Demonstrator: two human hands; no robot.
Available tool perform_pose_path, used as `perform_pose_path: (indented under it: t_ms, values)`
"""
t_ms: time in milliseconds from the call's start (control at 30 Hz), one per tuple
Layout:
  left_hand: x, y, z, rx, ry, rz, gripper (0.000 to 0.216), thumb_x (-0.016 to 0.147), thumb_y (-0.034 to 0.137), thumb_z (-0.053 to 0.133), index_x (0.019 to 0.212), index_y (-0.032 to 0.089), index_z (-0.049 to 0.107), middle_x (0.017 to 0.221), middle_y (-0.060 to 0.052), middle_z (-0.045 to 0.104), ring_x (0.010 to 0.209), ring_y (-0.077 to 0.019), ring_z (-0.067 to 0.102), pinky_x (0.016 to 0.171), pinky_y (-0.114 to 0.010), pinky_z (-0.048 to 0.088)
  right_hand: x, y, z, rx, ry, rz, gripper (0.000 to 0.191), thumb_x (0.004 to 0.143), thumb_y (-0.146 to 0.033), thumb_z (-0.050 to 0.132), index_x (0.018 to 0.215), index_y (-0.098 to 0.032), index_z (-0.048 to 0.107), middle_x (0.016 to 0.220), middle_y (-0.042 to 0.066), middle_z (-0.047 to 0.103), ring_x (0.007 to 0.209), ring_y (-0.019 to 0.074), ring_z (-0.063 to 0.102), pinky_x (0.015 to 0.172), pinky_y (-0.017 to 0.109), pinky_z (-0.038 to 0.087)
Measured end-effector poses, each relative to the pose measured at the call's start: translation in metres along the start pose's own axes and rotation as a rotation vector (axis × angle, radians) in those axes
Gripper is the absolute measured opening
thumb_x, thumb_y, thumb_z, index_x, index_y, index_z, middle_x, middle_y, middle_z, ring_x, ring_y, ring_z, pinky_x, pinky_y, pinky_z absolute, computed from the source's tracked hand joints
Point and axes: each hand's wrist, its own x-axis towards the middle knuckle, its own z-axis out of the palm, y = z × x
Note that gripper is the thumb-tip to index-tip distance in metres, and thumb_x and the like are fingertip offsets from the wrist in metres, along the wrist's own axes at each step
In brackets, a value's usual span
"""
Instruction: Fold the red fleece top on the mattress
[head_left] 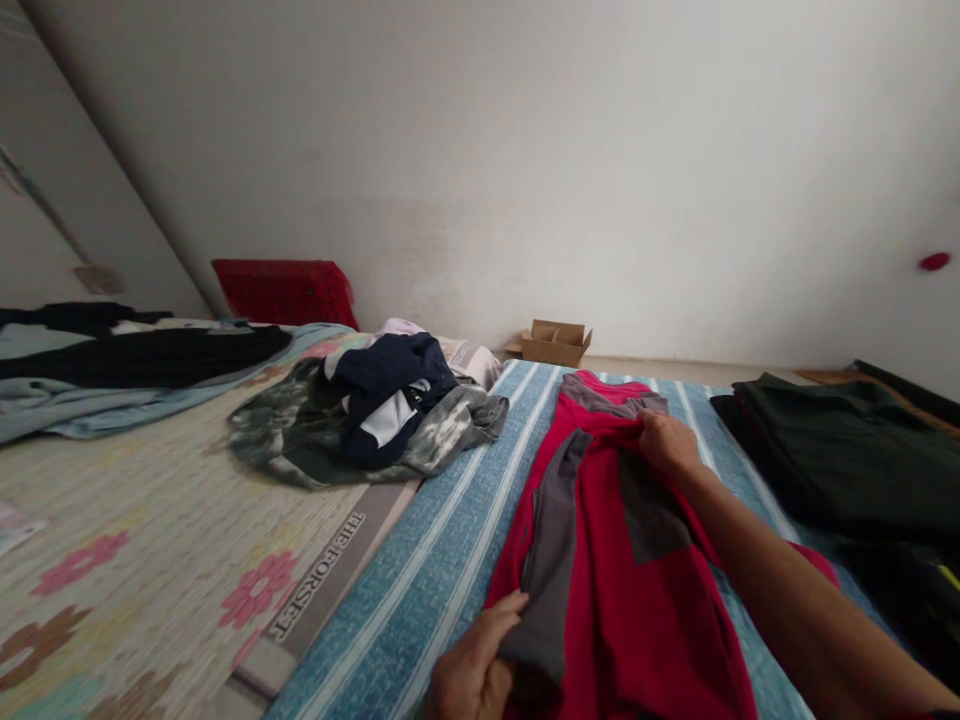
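A red and grey garment [600, 540] lies lengthwise on the blue striped cloth [420, 570], its grey-trimmed end away from me. Close to me, my left hand [480, 660] is closed on the garment's left edge, by a long grey panel. Farther up, my right hand [664, 440] pinches the red fabric near the grey-trimmed end, fingers partly hidden in the cloth. A dark grey patch shows below my right hand. Part of the red fabric sticks out to the right beneath my right forearm.
Left of the striped cloth, a heap of navy and grey camouflage clothes [390, 410] sits on a flowered bedcover [172, 520]. Dark folded clothes [847, 450] are stacked at the right. Black and light-blue clothes [150, 360] lie far left. An open cardboard box [555, 343] stands by the wall.
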Motion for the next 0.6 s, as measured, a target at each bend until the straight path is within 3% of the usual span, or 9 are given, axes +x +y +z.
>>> perform_pose_path:
  t_ms: [100, 200, 267, 400, 500, 600]
  values:
    - [-0.002, -0.003, -0.005, -0.040, -0.079, -0.011, 0.034, 0.088, 0.013, 0.035, 0.117, 0.023, 0.049, 0.108, -0.005, 0.068, 0.098, -0.0144, 0.064, 0.087, -0.022, 0.051, 0.003, 0.011, 0.004, -0.002, -0.022, 0.039, 0.033, 0.084, -0.014, 0.036, 0.104, -0.021, 0.062, 0.094, 0.011, 0.066, 0.086, 0.0243, 0.063, 0.065, 0.030, 0.042]
    - [0.000, -0.003, -0.004, -0.082, -0.069, 0.060, 0.030, 0.087, 0.013, 0.035, 0.112, 0.022, 0.051, 0.106, -0.006, 0.069, 0.100, -0.0163, 0.064, 0.085, -0.023, 0.053, -0.001, 0.011, 0.013, -0.015, -0.017, 0.025, 0.034, 0.086, -0.014, 0.036, 0.110, -0.019, 0.059, 0.096, 0.011, 0.065, 0.086, 0.0238, 0.062, 0.066, 0.031, 0.041]
    - [0.003, 0.000, -0.005, -0.085, -0.063, 0.052, 0.027, 0.087, 0.014, 0.037, 0.110, 0.020, 0.052, 0.105, -0.007, 0.069, 0.099, -0.0167, 0.064, 0.085, -0.023, 0.053, -0.005, 0.005, 0.018, -0.048, 0.075, -0.072, 0.034, 0.086, -0.012, 0.036, 0.114, -0.017, 0.055, 0.102, 0.013, 0.062, 0.090, 0.0241, 0.058, 0.069, 0.031, 0.041]
    - [0.014, 0.012, -0.014, -0.081, -0.133, -0.031, 0.023, 0.085, 0.013, 0.043, 0.104, 0.020, 0.053, 0.105, -0.007, 0.069, 0.100, -0.0165, 0.063, 0.087, -0.023, 0.051, -0.008, -0.014, 0.021, -0.087, 0.270, -0.452, 0.031, 0.089, -0.015, 0.040, 0.116, -0.016, 0.054, 0.112, 0.013, 0.057, 0.103, 0.0247, 0.049, 0.082, 0.033, 0.038]
    - [0.023, 0.022, -0.023, -0.087, -0.180, -0.081, 0.022, 0.084, 0.011, 0.045, 0.103, 0.020, 0.054, 0.105, -0.006, 0.069, 0.101, -0.0165, 0.063, 0.089, -0.023, 0.051, -0.007, -0.027, 0.022, -0.100, 0.259, -0.633, 0.028, 0.091, -0.020, 0.041, 0.114, -0.017, 0.056, 0.112, 0.012, 0.056, 0.106, 0.0252, 0.045, 0.087, 0.035, 0.034]
    - [0.031, 0.027, -0.029, -0.058, -0.220, -0.078, 0.022, 0.083, 0.011, 0.047, 0.101, 0.020, 0.057, 0.105, -0.005, 0.069, 0.102, -0.0155, 0.063, 0.089, -0.021, 0.050, -0.002, -0.033, 0.026, -0.101, 0.184, -0.642, 0.027, 0.091, -0.020, 0.040, 0.111, -0.018, 0.058, 0.106, 0.012, 0.058, 0.101, 0.0246, 0.046, 0.086, 0.035, 0.034]
